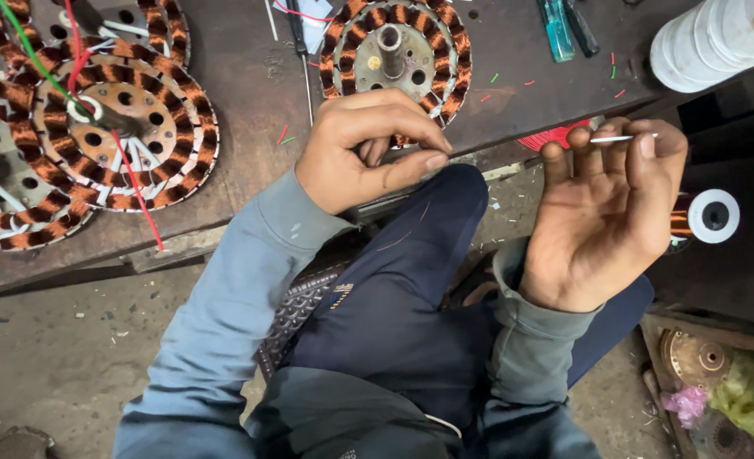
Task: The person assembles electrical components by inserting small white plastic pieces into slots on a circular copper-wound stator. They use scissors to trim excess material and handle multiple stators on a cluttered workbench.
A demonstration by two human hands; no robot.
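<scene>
So the person sat at a dark, worn wooden workbench (249, 93) with both hands out front. The left hand (356, 153) was curled, thumb pressed against the side of the index finger, resting right at the bench edge below a round copper-wound motor stator with a metal hub (396, 53); I couldn't tell if anything thin was caught in that pinch. The right hand (611, 217) was palm-up and off the bench, fingers curled inward, with a thin white sleeve tube (622, 138) pinched near the fingertips, lying roughly level across them. Two more copper-wound stators (122, 127) sat stacked on the left of the bench with red and green lead wires (135, 183) trailing over them. A teal-handled screwdriver (555, 30) lay up top and a white spool of copper wire (710, 216) sat just past the right hand. My take on doing this bit well: keep the sleeve gripped close to its end so it doesn't flex, keep the other hand braced on the bench edge, and bring the two together slowly so the thin wire doesn't kink.
</scene>
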